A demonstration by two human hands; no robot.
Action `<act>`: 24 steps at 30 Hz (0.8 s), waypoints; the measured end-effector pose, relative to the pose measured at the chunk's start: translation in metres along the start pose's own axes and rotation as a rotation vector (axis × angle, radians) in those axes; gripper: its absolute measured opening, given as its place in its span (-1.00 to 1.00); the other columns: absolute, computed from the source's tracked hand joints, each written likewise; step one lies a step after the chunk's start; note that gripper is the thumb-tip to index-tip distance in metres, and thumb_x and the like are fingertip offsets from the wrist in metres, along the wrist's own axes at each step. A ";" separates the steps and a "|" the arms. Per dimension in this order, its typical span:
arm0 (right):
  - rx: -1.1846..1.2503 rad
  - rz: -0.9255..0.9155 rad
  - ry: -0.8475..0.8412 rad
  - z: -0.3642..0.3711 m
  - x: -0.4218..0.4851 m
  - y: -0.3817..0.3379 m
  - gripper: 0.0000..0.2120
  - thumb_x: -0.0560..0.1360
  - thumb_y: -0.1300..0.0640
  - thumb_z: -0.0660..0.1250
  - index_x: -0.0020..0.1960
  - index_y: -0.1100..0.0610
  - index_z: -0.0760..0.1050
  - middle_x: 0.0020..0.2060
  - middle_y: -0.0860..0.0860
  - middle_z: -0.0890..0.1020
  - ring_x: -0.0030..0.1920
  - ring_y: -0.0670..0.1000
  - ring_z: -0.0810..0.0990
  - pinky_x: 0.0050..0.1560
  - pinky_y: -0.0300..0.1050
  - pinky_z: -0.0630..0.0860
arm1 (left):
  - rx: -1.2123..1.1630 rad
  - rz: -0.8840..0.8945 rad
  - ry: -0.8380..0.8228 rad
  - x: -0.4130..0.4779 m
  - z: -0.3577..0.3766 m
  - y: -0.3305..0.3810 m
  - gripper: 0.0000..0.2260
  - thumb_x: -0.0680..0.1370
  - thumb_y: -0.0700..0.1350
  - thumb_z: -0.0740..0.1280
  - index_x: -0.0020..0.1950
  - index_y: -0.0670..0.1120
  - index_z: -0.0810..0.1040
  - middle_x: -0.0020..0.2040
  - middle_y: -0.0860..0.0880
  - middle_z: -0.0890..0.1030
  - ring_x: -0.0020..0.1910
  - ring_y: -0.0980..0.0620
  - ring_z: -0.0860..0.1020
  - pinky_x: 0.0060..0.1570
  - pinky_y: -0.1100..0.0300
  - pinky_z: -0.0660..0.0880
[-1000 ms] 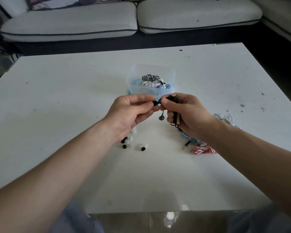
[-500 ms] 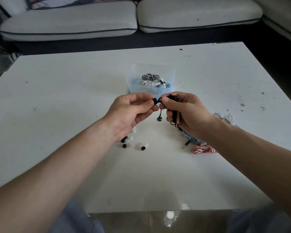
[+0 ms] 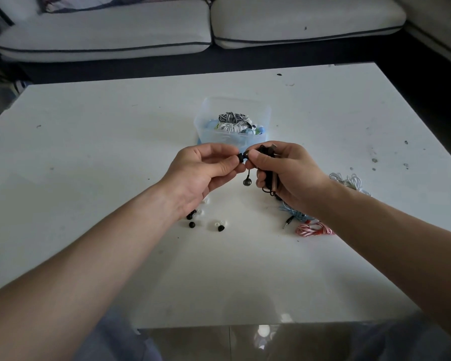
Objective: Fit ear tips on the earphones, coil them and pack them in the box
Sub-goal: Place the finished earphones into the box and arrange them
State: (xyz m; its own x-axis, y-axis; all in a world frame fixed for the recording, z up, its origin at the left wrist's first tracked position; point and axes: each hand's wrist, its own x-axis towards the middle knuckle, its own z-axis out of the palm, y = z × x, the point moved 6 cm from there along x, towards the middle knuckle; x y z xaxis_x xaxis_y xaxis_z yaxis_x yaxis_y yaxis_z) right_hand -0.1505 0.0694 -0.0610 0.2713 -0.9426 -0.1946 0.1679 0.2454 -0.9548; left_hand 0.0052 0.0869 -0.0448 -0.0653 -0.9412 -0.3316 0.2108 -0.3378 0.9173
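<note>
Behind hands: clear box [image 3: 206,131] w/ coiled earphones [image 3: 231,122] (striped, blue).

Left forearm [image 3: 94,259] and right forearm [image 3: 391,243]: bare from wrist to frame edge. Left hand [image 3: 203,170] and right hand [image 3: 289,175]: uncovered. Lap: grey-blue fabric garment [image 3: 115,340], visible along the lower edge.

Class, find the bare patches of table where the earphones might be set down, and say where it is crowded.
Bare: the table left of the box; the near strip below the ear tips; the far edge behind the box. Crowded: under the left hand and right hand; the cables at right.
</note>
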 end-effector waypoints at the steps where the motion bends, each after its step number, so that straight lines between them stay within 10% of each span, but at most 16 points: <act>1: -0.003 0.000 -0.006 0.000 0.000 0.000 -0.92 0.55 0.27 0.35 -0.10 0.21 0.59 -0.27 0.10 0.63 -0.43 -0.04 0.45 -0.29 -0.09 0.38 | 0.005 -0.001 -0.001 0.000 0.000 0.000 -0.86 0.48 -0.38 0.38 -0.06 -0.17 0.61 -0.18 -0.13 0.70 -0.19 0.02 0.70 -0.18 0.32 0.58; 24: -0.066 -0.055 0.055 -0.001 -0.001 -0.004 -0.92 0.55 0.26 0.38 -0.12 0.19 0.62 -0.21 0.24 0.60 -0.44 0.00 0.45 -0.21 0.01 0.32 | -0.039 0.025 -0.008 0.002 0.004 -0.001 -0.86 0.47 -0.40 0.38 -0.12 -0.17 0.59 -0.26 -0.11 0.70 -0.25 0.03 0.70 -0.19 0.31 0.59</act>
State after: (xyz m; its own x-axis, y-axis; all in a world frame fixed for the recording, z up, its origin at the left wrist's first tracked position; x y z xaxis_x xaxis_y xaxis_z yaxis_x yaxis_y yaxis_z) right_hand -0.1527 0.0694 -0.0569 0.2109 -0.9657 -0.1514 0.1175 0.1788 -0.9768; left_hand 0.0005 0.0851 -0.0459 -0.0671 -0.9493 -0.3072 0.2506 -0.3141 0.9157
